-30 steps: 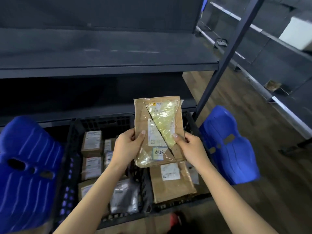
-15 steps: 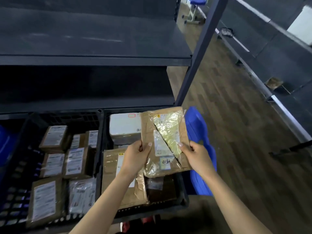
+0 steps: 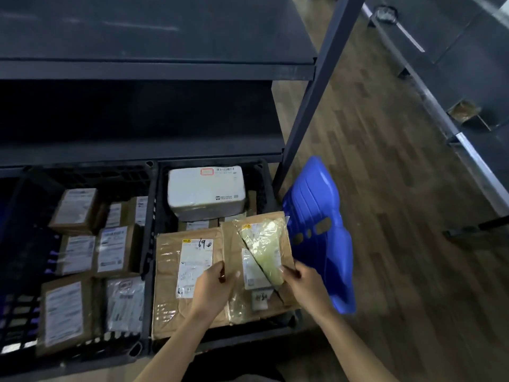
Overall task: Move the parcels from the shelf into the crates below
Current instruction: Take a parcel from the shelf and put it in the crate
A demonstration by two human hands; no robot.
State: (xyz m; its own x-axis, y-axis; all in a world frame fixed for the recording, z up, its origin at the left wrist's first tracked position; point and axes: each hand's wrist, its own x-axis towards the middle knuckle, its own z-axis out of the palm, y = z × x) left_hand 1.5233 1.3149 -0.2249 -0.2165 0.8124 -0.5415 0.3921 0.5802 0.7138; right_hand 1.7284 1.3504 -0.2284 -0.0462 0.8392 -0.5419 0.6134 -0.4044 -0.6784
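The left hand (image 3: 212,288) and right hand (image 3: 305,285) pinch the near corners of the flat brown taped cardboard parcel (image 3: 261,249), fingers curled round its edges. Its long axis runs away from them toward the far side, low over the right black plastic crate (image 3: 260,183).

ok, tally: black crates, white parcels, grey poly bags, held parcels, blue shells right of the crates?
black crates: 2
white parcel: 1
grey poly bag: 1
held parcel: 1
blue shell: 1
Total: 6

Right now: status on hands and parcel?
Left hand, right hand grip taped brown parcel. Low over right crate, not released. White parcel behind, flat parcel beneath; nothing blocking.
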